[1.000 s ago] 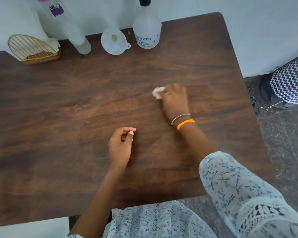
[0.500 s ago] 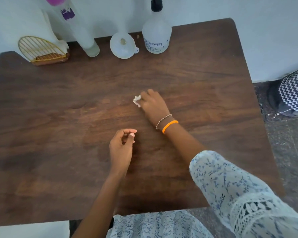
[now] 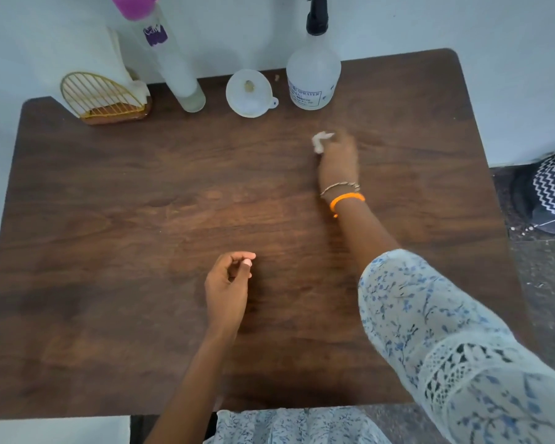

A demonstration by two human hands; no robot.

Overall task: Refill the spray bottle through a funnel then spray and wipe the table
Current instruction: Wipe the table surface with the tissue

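Well into wiping, by the look of it: spray bottle (image 3: 313, 80) and funnel (image 3: 249, 92) parked at twelve o'clock on the table (image 3: 109, 251), right hand (image 3: 337, 155) pressing a crumpled tissue (image 3: 320, 141) toward one o'clock, left hand (image 3: 226, 283) loosely curled, empty.

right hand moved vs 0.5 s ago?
Yes. The right hand, gripping the white tissue, has swept back and to the right across the table, ending nearer the spray bottle.
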